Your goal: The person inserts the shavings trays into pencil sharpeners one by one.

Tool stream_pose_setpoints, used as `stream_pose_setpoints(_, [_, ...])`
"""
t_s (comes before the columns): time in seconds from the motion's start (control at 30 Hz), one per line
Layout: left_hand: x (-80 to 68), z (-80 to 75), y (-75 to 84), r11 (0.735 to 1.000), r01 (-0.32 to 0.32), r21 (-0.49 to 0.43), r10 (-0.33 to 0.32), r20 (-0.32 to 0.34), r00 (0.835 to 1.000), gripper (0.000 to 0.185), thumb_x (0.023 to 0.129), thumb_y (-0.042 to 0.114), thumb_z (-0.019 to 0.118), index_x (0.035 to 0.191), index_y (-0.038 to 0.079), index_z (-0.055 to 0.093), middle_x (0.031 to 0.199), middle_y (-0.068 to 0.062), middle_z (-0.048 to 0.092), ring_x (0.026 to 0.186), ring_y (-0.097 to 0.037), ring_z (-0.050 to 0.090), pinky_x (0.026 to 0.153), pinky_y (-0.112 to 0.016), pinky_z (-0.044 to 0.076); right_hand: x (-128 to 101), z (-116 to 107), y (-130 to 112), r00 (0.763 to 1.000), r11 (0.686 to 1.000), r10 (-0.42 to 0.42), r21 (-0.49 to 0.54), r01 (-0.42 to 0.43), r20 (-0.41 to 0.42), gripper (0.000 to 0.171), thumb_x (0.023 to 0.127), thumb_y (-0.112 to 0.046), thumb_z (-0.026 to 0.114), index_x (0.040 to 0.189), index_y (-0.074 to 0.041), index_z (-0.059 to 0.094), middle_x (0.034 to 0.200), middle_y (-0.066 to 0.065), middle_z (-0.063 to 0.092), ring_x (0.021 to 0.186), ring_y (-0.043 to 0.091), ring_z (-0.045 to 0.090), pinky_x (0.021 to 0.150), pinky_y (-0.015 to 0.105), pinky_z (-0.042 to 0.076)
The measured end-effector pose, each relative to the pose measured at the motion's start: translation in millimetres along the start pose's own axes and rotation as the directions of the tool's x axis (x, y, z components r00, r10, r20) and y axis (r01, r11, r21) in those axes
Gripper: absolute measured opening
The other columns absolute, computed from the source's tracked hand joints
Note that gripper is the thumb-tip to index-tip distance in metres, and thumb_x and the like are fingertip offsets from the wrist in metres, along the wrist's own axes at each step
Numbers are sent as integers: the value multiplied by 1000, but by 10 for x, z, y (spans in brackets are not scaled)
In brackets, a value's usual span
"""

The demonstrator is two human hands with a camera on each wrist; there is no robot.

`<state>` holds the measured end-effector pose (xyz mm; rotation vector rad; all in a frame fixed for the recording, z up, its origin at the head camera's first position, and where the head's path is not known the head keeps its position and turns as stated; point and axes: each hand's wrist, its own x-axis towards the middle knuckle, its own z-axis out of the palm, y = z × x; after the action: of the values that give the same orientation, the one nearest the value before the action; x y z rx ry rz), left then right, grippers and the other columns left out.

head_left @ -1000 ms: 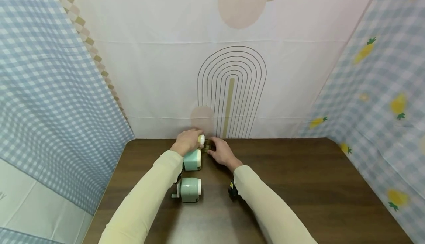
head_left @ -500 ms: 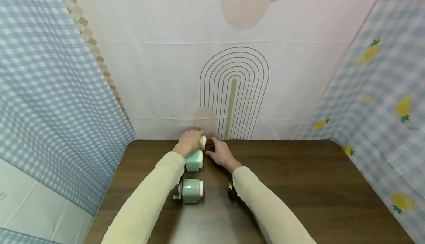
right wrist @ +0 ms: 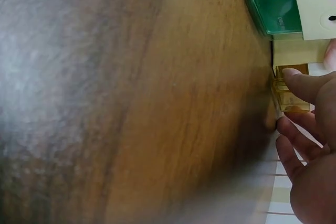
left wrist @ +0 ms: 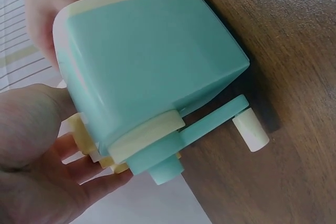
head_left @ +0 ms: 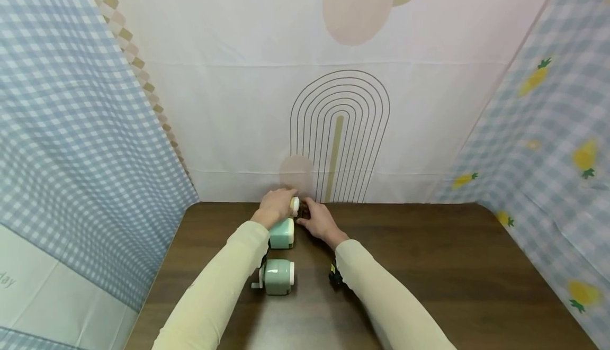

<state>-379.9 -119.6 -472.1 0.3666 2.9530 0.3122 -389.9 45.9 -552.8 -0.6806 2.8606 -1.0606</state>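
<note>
At the back of the table my left hand (head_left: 276, 205) grips a yellow crank pencil sharpener (left wrist: 80, 136) with a white front (head_left: 296, 206). Most of its body is hidden by that hand, and in the left wrist view by the teal sharpener. My right hand (head_left: 318, 220) holds a see-through amber shavings drawer (right wrist: 292, 99) between thumb and fingers, right at the yellow sharpener's front. Just nearer stands a teal crank pencil sharpener (left wrist: 142, 61) with a cream front and a green see-through drawer (right wrist: 275, 8).
A grey-green crank pencil sharpener (head_left: 278, 277) stands nearer on the brown wooden table (head_left: 405, 265), its handle pointing left. Behind the hands rises a white cloth backdrop (head_left: 229, 127). Checked cloths (head_left: 495, 154) hang at both sides.
My right hand has moved slightly left with the amber drawer, narrowing the gap to the yellow sharpener's front. The left hand keeps its grip, and the head view has shifted a little.
</note>
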Motion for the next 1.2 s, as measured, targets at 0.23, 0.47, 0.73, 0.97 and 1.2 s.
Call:
stream_pose_setpoints(0.23, [-47, 34, -9, 1000, 12, -7, -12, -11, 1000, 67, 99, 28, 77, 159, 15, 50, 156, -13, 55, 141, -35, 53, 118, -48, 41, 31, 44, -12, 1000, 999, -29, -37, 29, 9, 57, 96, -20, 82, 144, -6, 56, 135, 14, 68, 127, 34, 64, 106, 47, 52])
stream_pose_setpoints(0.47, [-32, 53, 22, 1000, -7, 5, 7, -5, 1000, 68, 100, 29, 77, 160, 15, 49, 158, -12, 53, 143, -34, 51, 119, -47, 40, 24, 32, -23, 1000, 997, -24, -67, 24, -3, 57, 95, -19, 83, 144, -5, 57, 132, 17, 69, 125, 36, 64, 105, 49, 53])
stream_pose_setpoints(0.73, [-17, 81, 49, 1000, -11, -9, 11, -23, 1000, 63, 101, 26, 76, 158, 16, 51, 157, -12, 54, 140, -34, 54, 117, -48, 43, -7, 40, -40, 1000, 995, -20, -97, 22, 21, 58, 98, -18, 78, 148, -2, 53, 134, 19, 67, 127, 39, 62, 106, 51, 51])
stream_pose_setpoints(0.97, [-34, 41, -71, 998, -14, -60, 14, 9, 1000, 63, 103, 31, 72, 159, 14, 49, 161, -12, 48, 143, -36, 50, 116, -53, 43, -40, 9, -85, 990, 996, -29, -76, 40, 140, 71, 105, -22, 69, 161, 2, 34, 153, 26, 53, 142, 43, 50, 115, 55, 43])
stream_pose_setpoints(1.2, [-120, -25, -215, 992, -26, -126, 19, -49, 999, 67, 106, 46, 63, 161, 13, 45, 163, -21, 42, 146, -44, 44, 114, -63, 41, -10, -108, 230, 961, 977, -147, -118, 178, 234, 75, 107, -49, 60, 161, 0, 40, 158, 21, 49, 144, 37, 50, 117, 53, 42])
